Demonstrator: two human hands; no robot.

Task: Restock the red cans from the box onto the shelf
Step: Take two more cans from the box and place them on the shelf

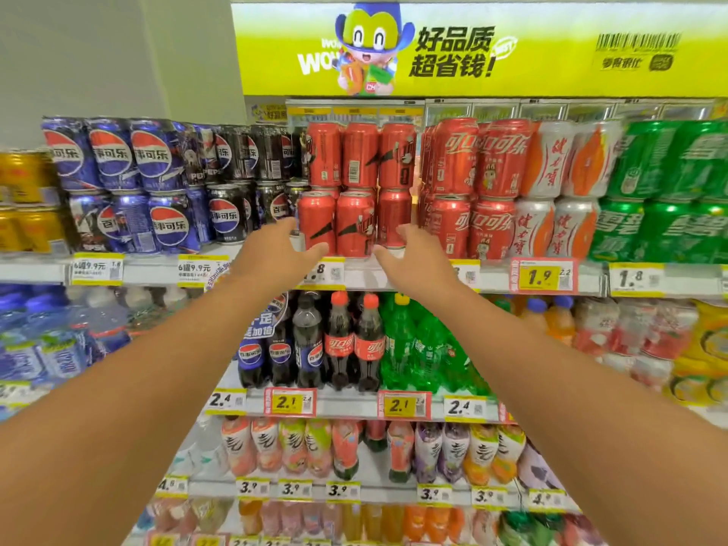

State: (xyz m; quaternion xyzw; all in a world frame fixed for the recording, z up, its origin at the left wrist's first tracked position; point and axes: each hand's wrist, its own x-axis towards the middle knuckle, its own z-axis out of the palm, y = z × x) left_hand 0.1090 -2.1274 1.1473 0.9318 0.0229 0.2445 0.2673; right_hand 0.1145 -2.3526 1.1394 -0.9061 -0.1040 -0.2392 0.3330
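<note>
Red cans (354, 187) stand two high on the top shelf (366, 271), three across in the front. The lower front pair sits near the shelf's edge. My left hand (275, 252) reaches up to the left of that pair, fingers spread, its thumb just below the left can. My right hand (409, 256) is spread on the right side, fingertips by the third lower can. Neither hand holds anything. The box is not in view.
Blue and black cola cans (169, 187) stand left of the red ones, more red cola cans (472, 187), white-orange cans and green cans to the right. Bottles (354, 340) fill the shelves below. Price tags line each shelf edge. A yellow sign hangs above.
</note>
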